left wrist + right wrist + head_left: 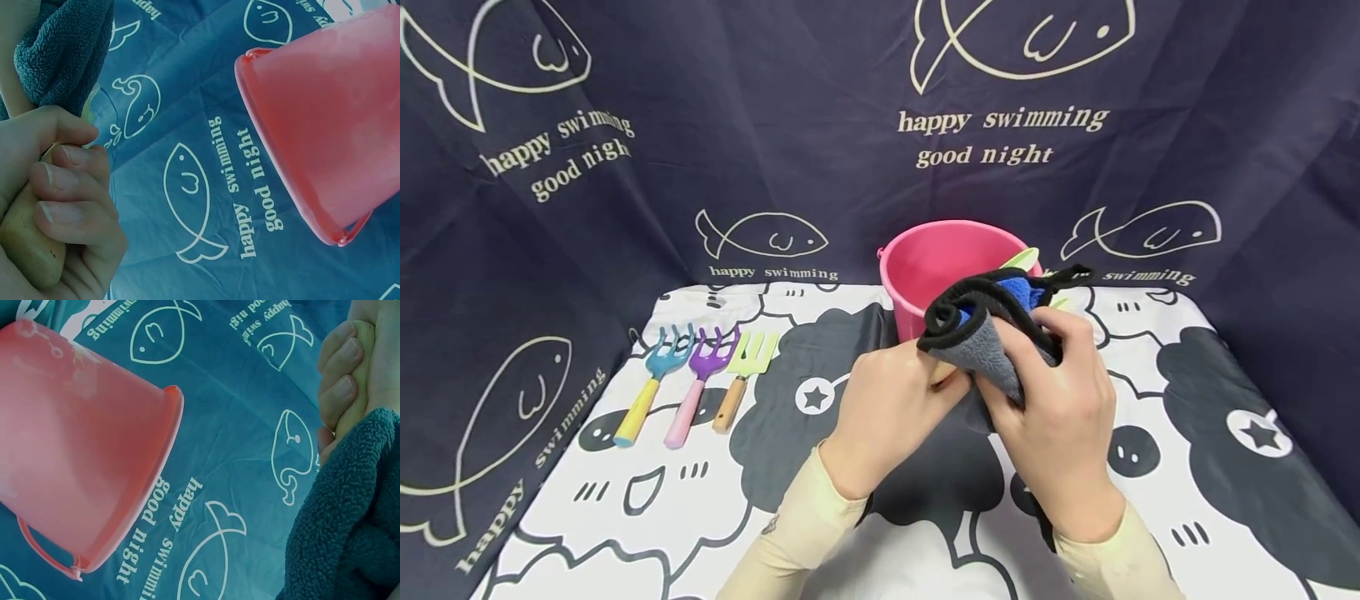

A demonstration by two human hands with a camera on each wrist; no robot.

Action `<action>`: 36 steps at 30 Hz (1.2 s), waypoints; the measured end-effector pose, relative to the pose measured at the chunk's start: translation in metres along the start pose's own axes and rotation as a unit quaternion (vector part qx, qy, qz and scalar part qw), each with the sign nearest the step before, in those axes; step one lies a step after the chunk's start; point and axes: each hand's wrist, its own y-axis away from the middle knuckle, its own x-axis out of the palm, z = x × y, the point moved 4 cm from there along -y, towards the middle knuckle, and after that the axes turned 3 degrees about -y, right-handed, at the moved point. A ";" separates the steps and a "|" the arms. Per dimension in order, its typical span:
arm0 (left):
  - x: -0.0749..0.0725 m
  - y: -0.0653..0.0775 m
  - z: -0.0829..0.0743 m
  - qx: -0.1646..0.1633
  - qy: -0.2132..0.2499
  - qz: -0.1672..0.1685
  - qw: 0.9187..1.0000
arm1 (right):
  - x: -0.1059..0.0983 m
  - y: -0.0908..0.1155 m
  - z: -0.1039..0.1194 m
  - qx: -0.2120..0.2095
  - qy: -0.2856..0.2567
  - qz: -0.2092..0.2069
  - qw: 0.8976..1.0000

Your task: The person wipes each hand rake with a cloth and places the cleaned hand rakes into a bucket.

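My left hand (895,408) grips the wooden handle (28,240) of a small garden tool, fingers curled round it. The tool's light green head (1022,259) shows past a grey and blue cloth (988,354) with black edging; the cloth hides the rest, so I cannot tell its exact kind. My right hand (1063,408) holds the folded cloth about the tool, thumb and fingers pressed into it. In the right wrist view the cloth (344,506) bulges beside the left hand's fingers. Both hands are close together in front of the pink bucket (910,312).
Three small garden forks lie in a row at the left: a blue one with a yellow handle (637,414), a purple one with a pink handle (685,414), and a light green one with a wooden handle (730,406). Dark fish-print fabric (820,150) hangs behind the patterned tablecloth (647,533).
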 end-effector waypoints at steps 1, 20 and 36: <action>0.000 0.000 0.001 -0.001 -0.001 0.000 1.000 | 0.000 0.000 0.001 0.000 0.001 0.003 1.000; 0.000 -0.017 -0.007 -0.041 -0.027 -0.006 0.999 | 0.000 -0.009 -0.008 0.049 0.002 -0.007 0.999; 0.011 -0.012 -0.002 -0.017 -0.021 -0.005 1.000 | 0.006 -0.005 -0.017 0.039 -0.006 0.009 0.999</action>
